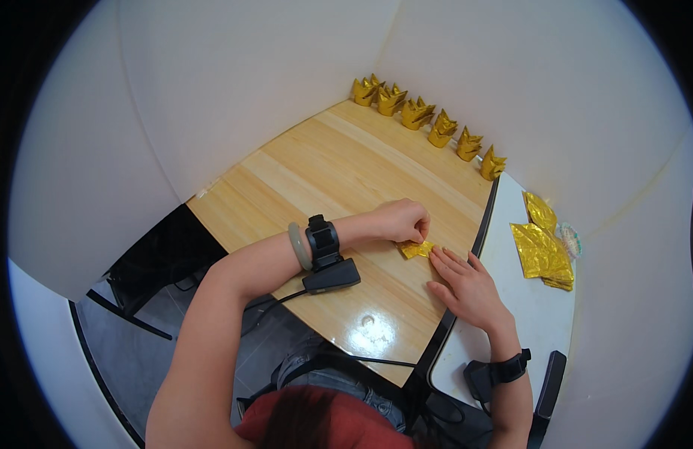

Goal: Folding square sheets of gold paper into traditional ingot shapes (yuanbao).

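The wooden surface [309, 172] bore a row of gold foil shapes [417, 115] at its far edge. The right hand [470, 290] lay flat, fingers extended; the left hand [401, 219] curled, its grip unclear. A small foil piece [414, 251] lay on the wood beneath their fingertips.

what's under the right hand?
The black table edge disappears beneath the right hand; gold foil shows by its fingertips. Anything directly under the palm and fingers is covered.

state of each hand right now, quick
Left hand: fingers curled at the gold foil; whether gripping it can't be told.
Right hand: open, fingers at the foil's edge.
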Demonstrator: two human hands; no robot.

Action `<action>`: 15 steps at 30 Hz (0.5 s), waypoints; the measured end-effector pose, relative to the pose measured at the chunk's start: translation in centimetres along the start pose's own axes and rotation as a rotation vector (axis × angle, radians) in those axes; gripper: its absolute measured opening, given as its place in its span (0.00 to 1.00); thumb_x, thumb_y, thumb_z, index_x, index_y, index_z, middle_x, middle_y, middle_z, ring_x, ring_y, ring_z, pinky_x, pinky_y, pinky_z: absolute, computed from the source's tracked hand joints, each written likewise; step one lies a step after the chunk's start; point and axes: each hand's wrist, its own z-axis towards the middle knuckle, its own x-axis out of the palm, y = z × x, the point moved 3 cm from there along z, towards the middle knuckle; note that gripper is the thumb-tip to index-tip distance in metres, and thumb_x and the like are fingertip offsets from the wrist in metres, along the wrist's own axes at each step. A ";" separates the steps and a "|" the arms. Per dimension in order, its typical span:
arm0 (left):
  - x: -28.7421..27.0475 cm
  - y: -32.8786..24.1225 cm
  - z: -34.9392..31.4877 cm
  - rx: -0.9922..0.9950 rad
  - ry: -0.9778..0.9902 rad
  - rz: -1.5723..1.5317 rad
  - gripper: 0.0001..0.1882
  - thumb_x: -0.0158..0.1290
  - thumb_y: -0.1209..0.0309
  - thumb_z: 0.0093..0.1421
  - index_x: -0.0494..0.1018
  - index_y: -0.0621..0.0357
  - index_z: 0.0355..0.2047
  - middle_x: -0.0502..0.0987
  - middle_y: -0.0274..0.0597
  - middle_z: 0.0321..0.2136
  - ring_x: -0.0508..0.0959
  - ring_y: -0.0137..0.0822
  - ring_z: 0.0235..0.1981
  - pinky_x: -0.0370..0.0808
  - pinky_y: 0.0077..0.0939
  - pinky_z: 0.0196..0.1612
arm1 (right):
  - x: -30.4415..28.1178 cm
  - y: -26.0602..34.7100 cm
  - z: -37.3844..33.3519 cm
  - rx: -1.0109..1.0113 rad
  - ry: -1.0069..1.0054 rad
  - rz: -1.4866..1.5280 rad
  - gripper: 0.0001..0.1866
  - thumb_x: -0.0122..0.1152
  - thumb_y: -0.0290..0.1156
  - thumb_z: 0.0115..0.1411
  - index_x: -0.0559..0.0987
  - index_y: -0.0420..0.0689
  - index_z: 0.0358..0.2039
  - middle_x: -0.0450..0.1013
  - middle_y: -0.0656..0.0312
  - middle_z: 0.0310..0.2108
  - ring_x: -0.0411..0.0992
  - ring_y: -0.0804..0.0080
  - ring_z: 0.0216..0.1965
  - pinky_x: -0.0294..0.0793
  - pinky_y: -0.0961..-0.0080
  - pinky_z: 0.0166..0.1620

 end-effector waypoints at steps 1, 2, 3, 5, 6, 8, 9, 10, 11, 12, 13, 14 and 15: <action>-0.2 -0.2 -0.2 -0.055 -0.007 0.047 0.05 0.57 0.69 0.46 0.76 0.56 0.24 0.77 0.39 0.22 0.77 0.32 0.25 0.71 0.25 0.27 | 0.0 0.0 0.0 -0.006 0.019 -0.012 0.27 0.45 0.46 0.59 0.63 0.44 0.55 0.59 0.58 0.57 0.56 0.64 0.59 0.50 0.59 0.60; -0.3 -0.1 -0.2 -0.052 -0.004 0.050 0.05 0.57 0.69 0.46 0.76 0.56 0.24 0.77 0.39 0.22 0.77 0.32 0.25 0.71 0.25 0.27 | -0.1 0.0 -0.1 -0.010 0.036 -0.027 0.28 0.44 0.47 0.60 0.62 0.45 0.56 0.58 0.58 0.58 0.56 0.64 0.59 0.49 0.59 0.60; -0.4 0.0 -0.2 -0.068 0.013 0.046 0.05 0.57 0.69 0.47 0.77 0.55 0.25 0.77 0.38 0.22 0.77 0.31 0.26 0.70 0.25 0.27 | -0.2 0.0 -0.1 -0.007 0.032 -0.025 0.28 0.44 0.47 0.60 0.62 0.45 0.56 0.58 0.58 0.58 0.56 0.64 0.59 0.49 0.59 0.60; -0.6 0.2 -0.2 -0.083 0.033 0.044 0.06 0.57 0.68 0.47 0.77 0.55 0.25 0.77 0.37 0.22 0.77 0.31 0.26 0.70 0.25 0.27 | -0.3 0.0 -0.3 -0.027 0.069 -0.041 0.31 0.45 0.50 0.59 0.59 0.45 0.58 0.56 0.58 0.59 0.54 0.64 0.60 0.48 0.58 0.61; -0.6 0.3 -0.1 -0.089 0.049 0.032 0.06 0.57 0.68 0.47 0.77 0.55 0.25 0.77 0.37 0.22 0.77 0.31 0.26 0.70 0.25 0.27 | -0.2 -0.2 -0.4 -0.024 0.067 -0.040 0.31 0.45 0.50 0.59 0.59 0.45 0.58 0.56 0.58 0.59 0.54 0.64 0.60 0.48 0.58 0.61; -0.7 0.4 -0.1 -0.095 0.064 0.019 0.06 0.57 0.68 0.47 0.77 0.55 0.25 0.77 0.37 0.22 0.77 0.31 0.26 0.70 0.25 0.27 | 0.2 -0.5 -0.6 -0.078 0.074 -0.044 0.35 0.46 0.53 0.57 0.57 0.45 0.59 0.53 0.58 0.60 0.52 0.63 0.61 0.47 0.57 0.61; -0.7 0.4 -0.1 -0.100 0.071 0.021 0.06 0.57 0.68 0.47 0.77 0.55 0.25 0.77 0.36 0.22 0.76 0.31 0.26 0.70 0.24 0.27 | 0.0 -0.7 -0.8 -0.077 0.074 -0.045 0.35 0.46 0.53 0.57 0.57 0.45 0.59 0.53 0.58 0.60 0.52 0.63 0.61 0.47 0.57 0.61; -0.7 0.4 -0.1 -0.106 0.076 0.022 0.06 0.58 0.69 0.47 0.77 0.55 0.26 0.77 0.36 0.22 0.76 0.31 0.26 0.70 0.24 0.27 | -0.2 -0.8 -1.0 -0.086 0.077 -0.021 0.34 0.48 0.53 0.56 0.59 0.45 0.58 0.55 0.57 0.59 0.53 0.62 0.60 0.48 0.58 0.60; -0.7 0.5 0.0 -0.105 0.074 0.019 0.06 0.58 0.69 0.47 0.77 0.55 0.26 0.77 0.36 0.22 0.76 0.31 0.26 0.70 0.24 0.27 | -0.4 -1.1 -1.3 -0.096 0.083 0.002 0.34 0.50 0.52 0.55 0.61 0.44 0.57 0.57 0.56 0.58 0.54 0.60 0.59 0.50 0.60 0.60; -0.6 0.5 0.1 -0.101 0.071 0.021 0.06 0.58 0.69 0.46 0.77 0.54 0.26 0.78 0.36 0.22 0.76 0.30 0.26 0.70 0.24 0.27 | -0.5 -1.6 -1.4 -0.097 0.086 -0.001 0.34 0.50 0.52 0.55 0.61 0.44 0.57 0.57 0.56 0.58 0.54 0.60 0.59 0.50 0.60 0.60; -0.6 0.5 0.2 -0.096 0.067 0.022 0.06 0.58 0.69 0.46 0.77 0.54 0.26 0.78 0.36 0.22 0.76 0.30 0.26 0.70 0.24 0.27 | -0.7 -2.3 -1.4 -0.083 0.073 0.128 0.31 0.52 0.49 0.55 0.65 0.43 0.54 0.61 0.55 0.55 0.58 0.60 0.57 0.55 0.63 0.57; -0.6 0.5 0.1 -0.100 0.063 0.020 0.06 0.58 0.69 0.46 0.77 0.54 0.26 0.78 0.36 0.22 0.76 0.30 0.26 0.70 0.24 0.27 | -1.0 -2.4 -1.0 -0.072 0.061 0.261 0.27 0.55 0.45 0.55 0.68 0.43 0.51 0.65 0.54 0.52 0.62 0.59 0.54 0.60 0.66 0.54; -0.7 0.5 0.0 -0.099 0.061 0.014 0.06 0.58 0.69 0.46 0.77 0.55 0.25 0.77 0.37 0.22 0.76 0.30 0.25 0.70 0.24 0.27 | -1.3 -2.1 -0.6 -0.077 0.064 0.261 0.27 0.55 0.45 0.55 0.68 0.43 0.51 0.65 0.54 0.52 0.62 0.59 0.54 0.60 0.66 0.54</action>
